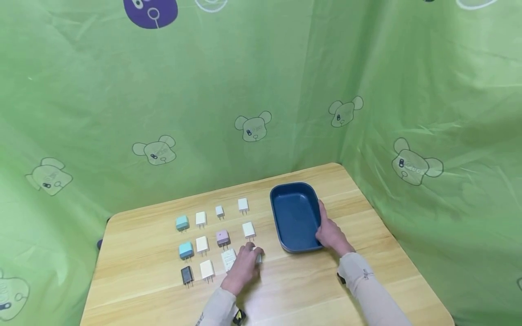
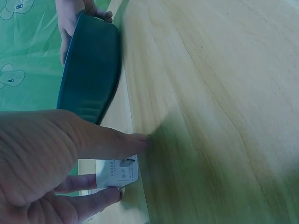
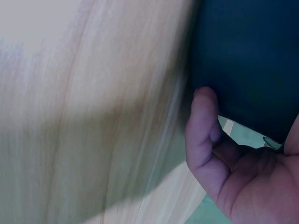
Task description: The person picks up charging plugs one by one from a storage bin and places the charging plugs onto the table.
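My left hand (image 1: 243,265) reaches over the front right of a group of plug-in chargers. In the left wrist view its thumb and fingers pinch a white charger (image 2: 122,173) whose metal prong and printed face show. In the head view the hand covers part of this charger. A white charger with printing (image 1: 229,259) lies just left of the fingers. My right hand (image 1: 331,233) grips the right wall of a dark blue rectangular bin (image 1: 297,222), which holds nothing. In the right wrist view a fingertip presses low on the bin's outer side.
Several more chargers lie in rows on the wooden table (image 1: 138,253): white ones (image 1: 201,244), teal ones (image 1: 186,250), a purple one (image 1: 223,237) and a black one (image 1: 186,275). A green curtain (image 1: 204,90) with bear prints surrounds the table's back and sides.
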`<state>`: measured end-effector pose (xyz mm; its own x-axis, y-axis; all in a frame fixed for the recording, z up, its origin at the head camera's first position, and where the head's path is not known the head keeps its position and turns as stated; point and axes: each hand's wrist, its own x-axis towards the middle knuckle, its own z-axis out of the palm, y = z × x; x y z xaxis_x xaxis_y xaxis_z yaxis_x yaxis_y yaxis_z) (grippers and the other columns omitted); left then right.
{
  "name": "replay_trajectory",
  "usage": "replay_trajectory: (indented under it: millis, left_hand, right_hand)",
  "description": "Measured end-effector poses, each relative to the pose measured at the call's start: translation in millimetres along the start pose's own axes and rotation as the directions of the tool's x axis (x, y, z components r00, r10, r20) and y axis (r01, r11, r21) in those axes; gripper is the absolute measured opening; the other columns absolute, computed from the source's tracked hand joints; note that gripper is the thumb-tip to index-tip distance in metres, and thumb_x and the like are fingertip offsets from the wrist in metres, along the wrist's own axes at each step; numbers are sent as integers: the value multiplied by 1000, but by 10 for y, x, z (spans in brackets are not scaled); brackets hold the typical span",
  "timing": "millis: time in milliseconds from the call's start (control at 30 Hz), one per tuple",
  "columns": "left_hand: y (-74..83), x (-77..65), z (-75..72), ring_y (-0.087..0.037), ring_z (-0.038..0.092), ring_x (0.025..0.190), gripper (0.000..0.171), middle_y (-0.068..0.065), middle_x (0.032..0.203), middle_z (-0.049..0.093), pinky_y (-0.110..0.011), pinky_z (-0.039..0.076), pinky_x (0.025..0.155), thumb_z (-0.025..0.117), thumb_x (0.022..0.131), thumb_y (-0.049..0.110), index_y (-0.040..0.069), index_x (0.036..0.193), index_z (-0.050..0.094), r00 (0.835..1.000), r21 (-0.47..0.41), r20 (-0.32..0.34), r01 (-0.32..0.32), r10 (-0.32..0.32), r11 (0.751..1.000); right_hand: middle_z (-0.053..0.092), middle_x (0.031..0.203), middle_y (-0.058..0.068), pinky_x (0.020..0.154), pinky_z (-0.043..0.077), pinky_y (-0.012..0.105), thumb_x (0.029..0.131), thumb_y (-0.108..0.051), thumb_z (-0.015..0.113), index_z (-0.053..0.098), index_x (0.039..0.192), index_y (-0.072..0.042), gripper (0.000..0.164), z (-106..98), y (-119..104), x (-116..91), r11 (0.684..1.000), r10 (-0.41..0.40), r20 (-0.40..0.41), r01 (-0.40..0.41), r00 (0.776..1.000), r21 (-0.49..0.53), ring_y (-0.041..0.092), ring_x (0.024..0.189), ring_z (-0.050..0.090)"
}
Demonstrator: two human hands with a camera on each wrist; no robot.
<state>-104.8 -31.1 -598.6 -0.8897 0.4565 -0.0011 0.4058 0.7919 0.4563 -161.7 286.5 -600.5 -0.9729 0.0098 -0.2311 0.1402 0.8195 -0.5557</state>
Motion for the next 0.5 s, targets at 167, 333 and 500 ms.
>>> replay_trajectory:
  millis: [167,333,500]
  left_hand:
    - [-24,5,10,-30,62,99,53,-18,120,63,-40,60,81,78,66,-9,11,114,71,1000,17,-14,1,-1,1000]
    - [-39,7,-2,-35,62,105,58,-23,132,58,-43,62,74,79,69,-5,14,122,68,1000,27,-19,7,-6,1000]
    - [-41,-6,-119,-41,60,117,73,-26,144,50,-50,61,82,84,71,1,15,137,57,999,-2,-45,-12,12,1000]
  right_hand:
    - [58,77,16,54,42,33,90,0,47,-17,161,-21,98,2,-13,21,1000,-9,0,9,1000,1,25,62,54]
    - [60,79,16,55,43,33,90,0,46,-16,162,-21,97,-11,-2,26,1000,-8,2,8,1000,3,25,63,55]
    - [60,78,17,54,43,34,91,-1,45,-14,162,-18,94,-38,42,25,1000,-29,6,29,1000,10,24,62,54]
